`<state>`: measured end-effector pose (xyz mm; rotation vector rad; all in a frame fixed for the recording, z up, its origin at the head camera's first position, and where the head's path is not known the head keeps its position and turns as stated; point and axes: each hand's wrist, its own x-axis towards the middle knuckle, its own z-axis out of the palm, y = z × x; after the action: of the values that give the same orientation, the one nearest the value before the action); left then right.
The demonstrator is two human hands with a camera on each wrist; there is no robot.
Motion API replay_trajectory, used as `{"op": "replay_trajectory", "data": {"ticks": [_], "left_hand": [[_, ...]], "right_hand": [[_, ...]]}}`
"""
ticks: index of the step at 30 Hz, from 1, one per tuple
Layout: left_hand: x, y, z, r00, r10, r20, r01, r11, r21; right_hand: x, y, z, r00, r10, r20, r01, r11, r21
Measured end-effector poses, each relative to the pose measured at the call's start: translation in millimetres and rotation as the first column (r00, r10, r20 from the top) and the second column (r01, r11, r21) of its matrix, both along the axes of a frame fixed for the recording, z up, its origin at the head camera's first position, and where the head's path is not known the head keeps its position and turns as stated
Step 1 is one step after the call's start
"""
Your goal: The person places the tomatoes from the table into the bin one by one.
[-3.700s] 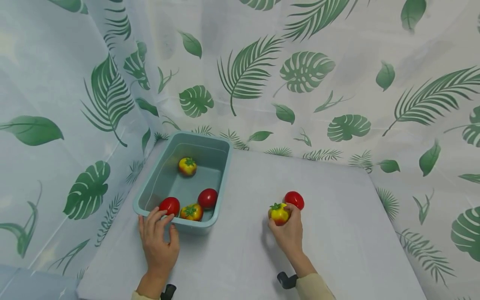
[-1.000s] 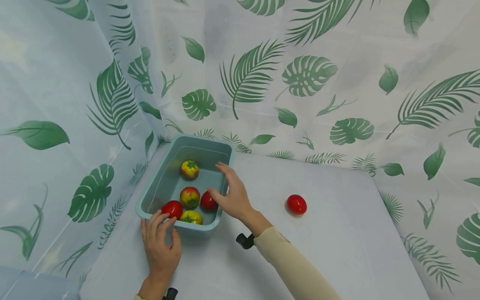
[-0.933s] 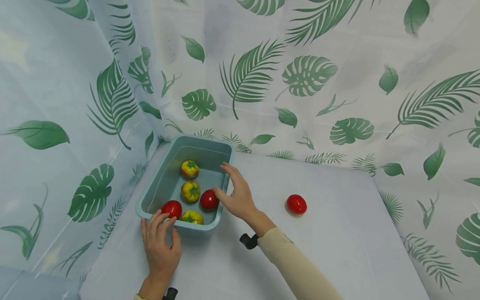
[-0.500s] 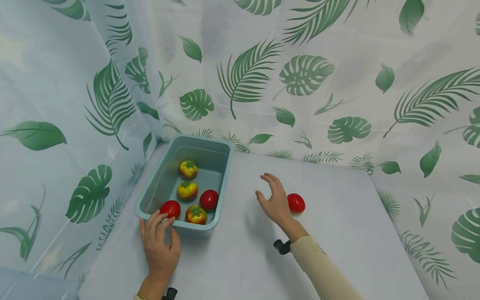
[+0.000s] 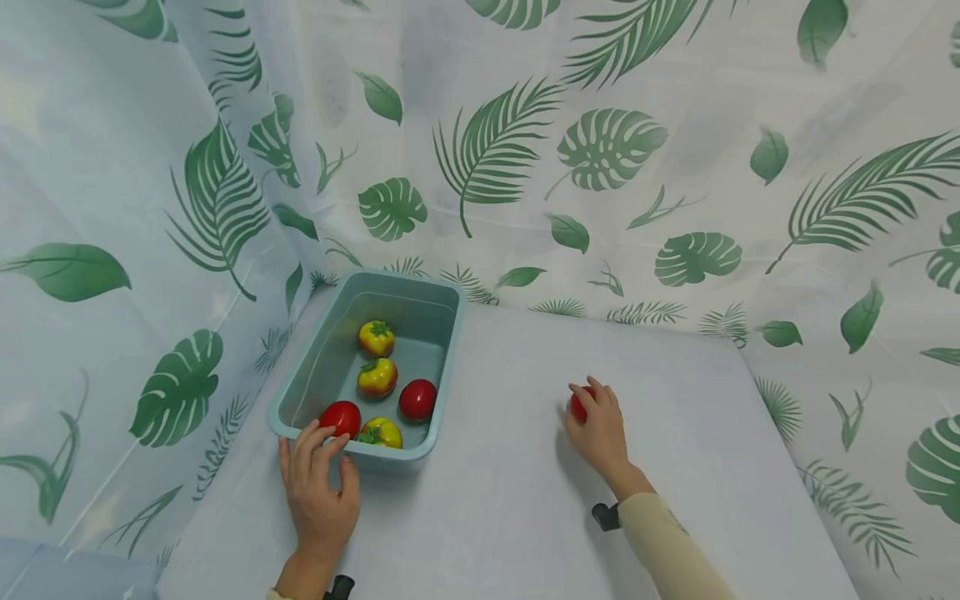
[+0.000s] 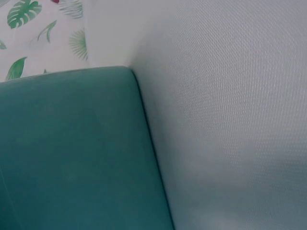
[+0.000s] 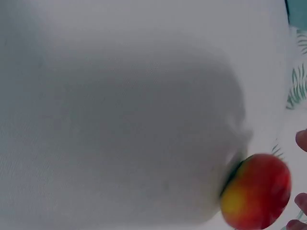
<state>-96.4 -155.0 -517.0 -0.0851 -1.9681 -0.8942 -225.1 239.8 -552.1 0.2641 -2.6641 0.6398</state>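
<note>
At the right of the table my right hand reaches over a red tomato-like fruit, its fingers bent over the top. In the right wrist view the same fruit shows yellow and a dark green underside, with fingertips a small gap away. My left hand lays its fingers on the near left rim of a blue-green plastic bin. Inside lie red fruits and yellow-red ones with green leafy tops. The left wrist view shows the bin's outer wall, no hand.
A white-covered table bears the bin at its left. Curtains with green leaf prints hang along the back and sides. A black wrist device sits by my right sleeve.
My right hand has set a yellow-red fruit in the bin, let it go and come back right to the red fruit. Fruits in the bin have shifted. My left hand keeps its place.
</note>
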Motion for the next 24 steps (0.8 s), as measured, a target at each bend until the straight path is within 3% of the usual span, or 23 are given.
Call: {"op": "replay_trajectory", "data": {"ticks": [6,11,18,24], "left_hand": [[-0.3,0,-0.1,1.0,0.001,-0.016,-0.001,1.0,0.006],[-1.0,1,-1.1,0.999,-0.003,-0.039,0.003,1.0,0.01],[-0.3,1,-0.8,1.0,0.006,-0.028,-0.005,1.0,0.001],[-0.4,1,-0.6,1.0,0.002,-0.029,-0.002,1.0,0.003]], "right_hand": [[0.5,14,-8.1,0.99,-0.044,0.132,0.042,0.999,0.023],[1.3,17,-10.5,0.971,-0.082,0.227,0.089,0.996,-0.022],[-1.6,23,-13.1,0.935,-0.215,0.283,0.235,0.971,-0.039],[-1.4,29,-12.4,0.901,-0.26,0.346,0.302,0.95,-0.073]]}}
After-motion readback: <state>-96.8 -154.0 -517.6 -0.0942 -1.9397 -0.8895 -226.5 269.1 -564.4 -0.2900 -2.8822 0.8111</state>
